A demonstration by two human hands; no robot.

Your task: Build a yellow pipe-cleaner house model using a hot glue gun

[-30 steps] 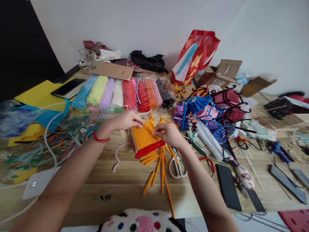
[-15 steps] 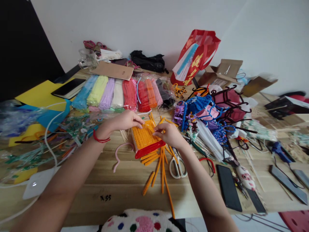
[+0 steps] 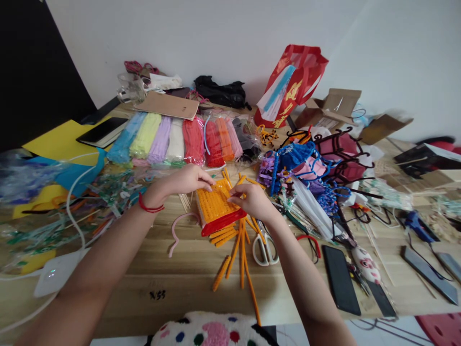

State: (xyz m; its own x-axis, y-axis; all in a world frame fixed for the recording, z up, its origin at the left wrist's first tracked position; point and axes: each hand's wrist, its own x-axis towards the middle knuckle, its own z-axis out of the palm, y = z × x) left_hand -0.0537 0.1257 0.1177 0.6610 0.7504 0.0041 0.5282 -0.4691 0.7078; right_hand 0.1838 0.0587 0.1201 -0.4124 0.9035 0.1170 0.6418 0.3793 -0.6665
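A box-like piece (image 3: 218, 204) covered in rows of fuzzy orange pipe cleaners, with a red front side, lies on the table before me. My left hand (image 3: 196, 180) is closed at its far left edge, fingertips pressed on the orange top. At its right side my right hand (image 3: 252, 199) is closed in a pinch on an orange pipe cleaner; the exact grip is partly hidden. Loose orange pipe cleaners (image 3: 242, 259) fan out toward me from under the piece. White-handled scissors (image 3: 265, 247) lie beside my right forearm. Left of the piece is a bent pink pipe cleaner (image 3: 175, 233).
Bagged pipe cleaners (image 3: 176, 139) in several colours line the back. At right are finished pipe-cleaner pieces (image 3: 298, 158), a black phone (image 3: 341, 278) and a blue glue gun (image 3: 419, 227). A white cable (image 3: 77, 202) and plastic scraps (image 3: 108, 192) lie left.
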